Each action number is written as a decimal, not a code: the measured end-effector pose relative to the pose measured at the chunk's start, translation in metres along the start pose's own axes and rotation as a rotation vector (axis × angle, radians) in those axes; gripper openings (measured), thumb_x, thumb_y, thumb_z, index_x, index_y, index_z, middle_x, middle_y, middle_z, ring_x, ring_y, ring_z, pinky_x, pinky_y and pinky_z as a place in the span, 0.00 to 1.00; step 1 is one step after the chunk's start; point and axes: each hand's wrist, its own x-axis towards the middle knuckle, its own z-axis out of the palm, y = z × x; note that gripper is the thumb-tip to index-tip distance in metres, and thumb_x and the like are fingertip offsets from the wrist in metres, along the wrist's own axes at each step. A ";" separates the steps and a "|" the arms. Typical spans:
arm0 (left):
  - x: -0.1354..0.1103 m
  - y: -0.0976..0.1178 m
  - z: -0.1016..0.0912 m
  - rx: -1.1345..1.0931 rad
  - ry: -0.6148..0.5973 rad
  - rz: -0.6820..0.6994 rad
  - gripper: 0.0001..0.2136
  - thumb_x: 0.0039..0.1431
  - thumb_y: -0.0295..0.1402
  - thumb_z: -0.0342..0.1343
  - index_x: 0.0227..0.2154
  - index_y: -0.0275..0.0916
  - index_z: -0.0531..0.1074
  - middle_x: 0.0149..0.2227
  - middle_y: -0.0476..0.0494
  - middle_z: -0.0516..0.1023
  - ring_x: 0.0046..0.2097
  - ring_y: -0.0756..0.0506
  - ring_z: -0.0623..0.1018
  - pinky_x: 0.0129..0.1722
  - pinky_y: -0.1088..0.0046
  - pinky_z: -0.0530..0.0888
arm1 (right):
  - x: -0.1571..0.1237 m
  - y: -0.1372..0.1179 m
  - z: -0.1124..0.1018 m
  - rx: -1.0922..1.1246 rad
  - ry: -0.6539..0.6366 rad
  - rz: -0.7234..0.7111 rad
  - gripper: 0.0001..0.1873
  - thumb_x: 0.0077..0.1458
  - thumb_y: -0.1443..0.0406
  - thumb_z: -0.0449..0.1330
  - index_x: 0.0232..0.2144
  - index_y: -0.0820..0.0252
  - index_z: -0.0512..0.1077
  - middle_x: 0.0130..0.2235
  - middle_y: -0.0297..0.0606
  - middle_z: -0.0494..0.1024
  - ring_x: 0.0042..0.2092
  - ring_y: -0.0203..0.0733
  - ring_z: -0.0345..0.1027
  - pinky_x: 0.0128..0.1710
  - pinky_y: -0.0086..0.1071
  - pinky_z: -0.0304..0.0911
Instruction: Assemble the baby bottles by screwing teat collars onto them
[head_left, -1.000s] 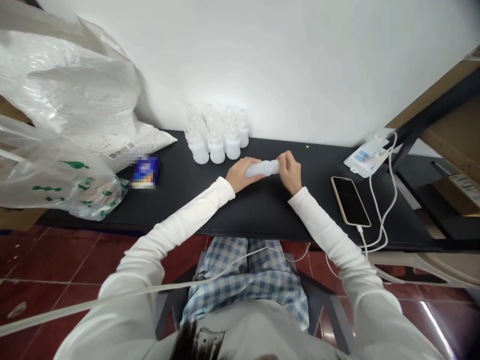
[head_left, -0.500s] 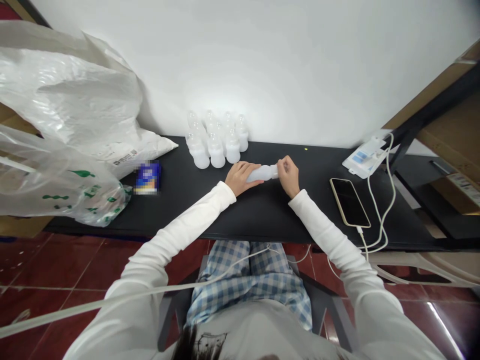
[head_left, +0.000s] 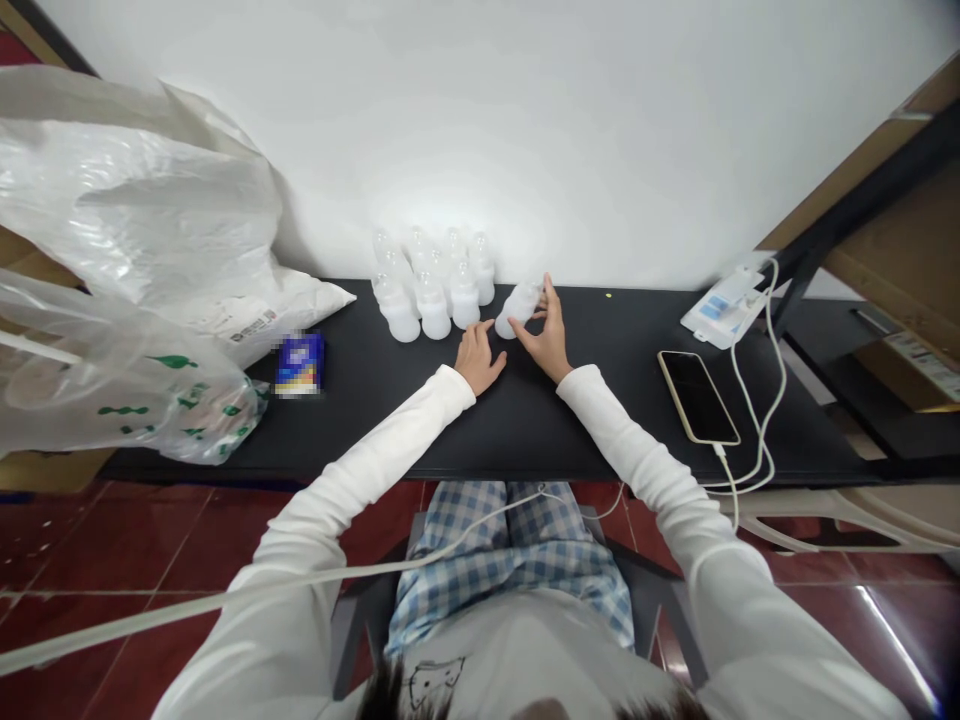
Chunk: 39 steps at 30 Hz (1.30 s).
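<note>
On the black table (head_left: pixel 525 420), my right hand (head_left: pixel 546 335) grips a small white plastic bottle (head_left: pixel 517 308) and holds it upright beside a cluster of several similar white bottles (head_left: pixel 431 285) standing against the wall. My left hand (head_left: pixel 480 358) rests on the table just below the bottle, fingers loosely apart, holding nothing. Both arms wear white sleeves.
Large plastic bags (head_left: pixel 135 290) fill the table's left end, with a small blue packet (head_left: pixel 298 362) beside them. A phone (head_left: pixel 697 396) on a white cable lies at the right, near a white charger box (head_left: pixel 724 305). A wooden shelf frame (head_left: pixel 877 230) stands at far right.
Both hands held the bottle lying sideways at the table's middle. Now the right hand has carried it forward and stood it next to the bottle cluster; the left hand has let go.
</note>
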 end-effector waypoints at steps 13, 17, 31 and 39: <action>0.003 0.007 -0.009 0.179 -0.147 -0.091 0.13 0.60 0.37 0.57 0.44 0.36 0.68 0.49 0.31 0.69 0.51 0.34 0.72 0.51 0.56 0.71 | 0.026 0.018 0.038 0.007 -0.194 -0.009 0.37 0.64 0.47 0.52 0.66 0.62 0.52 0.63 0.56 0.64 0.60 0.49 0.67 0.59 0.44 0.68; 0.006 0.003 -0.013 0.188 -0.184 -0.028 0.13 0.62 0.39 0.56 0.45 0.36 0.69 0.48 0.32 0.69 0.49 0.35 0.72 0.50 0.56 0.70 | 0.011 0.032 0.009 -0.246 -0.196 0.018 0.27 0.65 0.57 0.50 0.60 0.69 0.62 0.60 0.61 0.67 0.63 0.54 0.63 0.64 0.50 0.61; 0.008 -0.007 -0.017 0.227 -0.234 0.074 0.16 0.64 0.42 0.52 0.47 0.36 0.70 0.49 0.30 0.71 0.49 0.34 0.73 0.49 0.56 0.71 | -0.007 0.042 -0.017 -0.457 -0.378 0.003 0.23 0.64 0.64 0.49 0.56 0.73 0.68 0.62 0.62 0.69 0.66 0.59 0.60 0.68 0.55 0.54; 0.009 -0.005 -0.019 0.233 -0.239 0.080 0.16 0.65 0.42 0.52 0.47 0.35 0.70 0.48 0.30 0.71 0.49 0.34 0.72 0.49 0.57 0.70 | -0.008 0.041 -0.019 -0.463 -0.355 -0.031 0.24 0.63 0.63 0.47 0.54 0.72 0.69 0.59 0.62 0.71 0.63 0.60 0.64 0.65 0.57 0.58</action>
